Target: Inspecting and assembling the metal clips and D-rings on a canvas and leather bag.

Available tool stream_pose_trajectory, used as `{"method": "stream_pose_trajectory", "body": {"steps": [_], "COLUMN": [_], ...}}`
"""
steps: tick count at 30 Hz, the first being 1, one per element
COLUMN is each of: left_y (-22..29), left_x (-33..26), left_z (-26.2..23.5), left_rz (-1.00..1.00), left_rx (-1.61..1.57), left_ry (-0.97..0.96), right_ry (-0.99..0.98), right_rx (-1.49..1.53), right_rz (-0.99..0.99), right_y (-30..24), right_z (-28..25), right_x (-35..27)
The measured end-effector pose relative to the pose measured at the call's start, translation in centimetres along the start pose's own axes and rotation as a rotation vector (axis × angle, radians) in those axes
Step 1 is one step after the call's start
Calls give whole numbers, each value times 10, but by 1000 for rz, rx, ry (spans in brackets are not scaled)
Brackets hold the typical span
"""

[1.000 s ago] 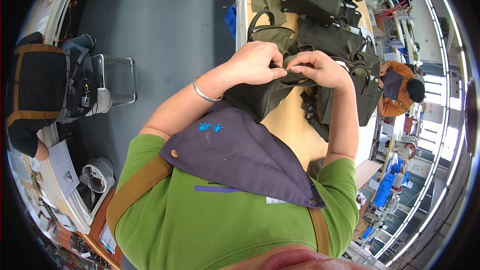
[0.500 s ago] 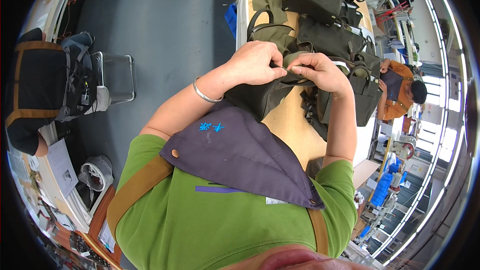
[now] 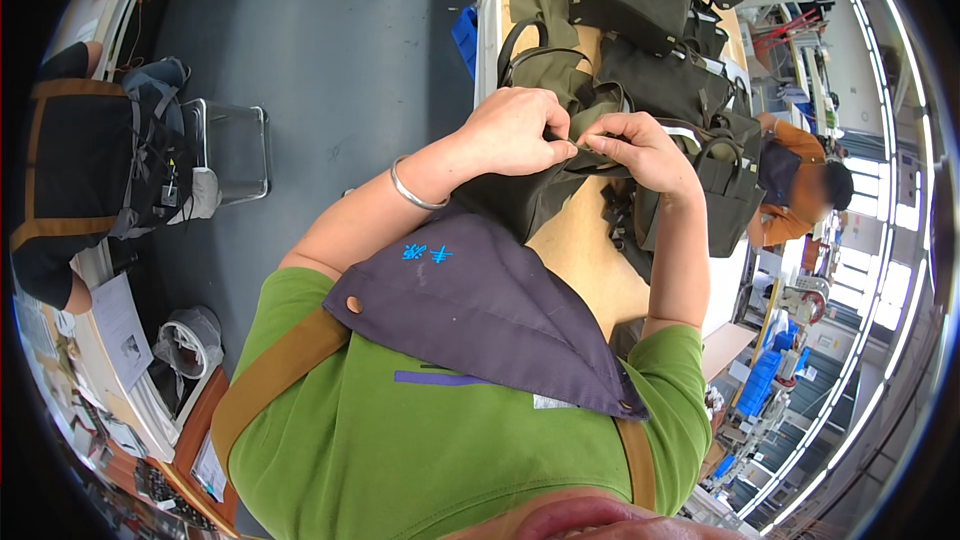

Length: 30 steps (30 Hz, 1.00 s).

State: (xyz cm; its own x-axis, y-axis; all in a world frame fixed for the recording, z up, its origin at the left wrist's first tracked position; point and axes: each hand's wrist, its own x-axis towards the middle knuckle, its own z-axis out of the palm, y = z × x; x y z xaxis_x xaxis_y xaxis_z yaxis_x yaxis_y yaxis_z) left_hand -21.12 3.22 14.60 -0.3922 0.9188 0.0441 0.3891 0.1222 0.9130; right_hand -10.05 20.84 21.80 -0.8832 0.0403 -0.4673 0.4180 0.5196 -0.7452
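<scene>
You view the scene from one head-worn fisheye camera, facing steeply down, close above your chest, with the workbench (image 3: pixel 590 240) far.
</scene>
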Motion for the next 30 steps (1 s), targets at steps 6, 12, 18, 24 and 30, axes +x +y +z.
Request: {"method": "stream_pose_trajectory", "body": {"steps": [6, 12, 18, 24, 30], "left_y": [-3, -3, -1, -1, 2], "left_x": [-2, -3, -4, -3, -3], "left_z": [5, 6, 7, 8, 8], "left_rz": [58, 48, 52, 68, 63], "left_rx": [-32, -50, -61, -42, -21], "left_ry": [70, 101, 98, 88, 91], "right_ry": [33, 35, -19, -130, -207], "right_rx": [25, 12, -91, 238, 101], "right_rz": [10, -63, 12, 62, 59], "right_y": [0, -3, -6, 3, 9], "right_z": [2, 1, 1, -19, -19], "right_x": [-1, -2, -7, 0, 7]}}
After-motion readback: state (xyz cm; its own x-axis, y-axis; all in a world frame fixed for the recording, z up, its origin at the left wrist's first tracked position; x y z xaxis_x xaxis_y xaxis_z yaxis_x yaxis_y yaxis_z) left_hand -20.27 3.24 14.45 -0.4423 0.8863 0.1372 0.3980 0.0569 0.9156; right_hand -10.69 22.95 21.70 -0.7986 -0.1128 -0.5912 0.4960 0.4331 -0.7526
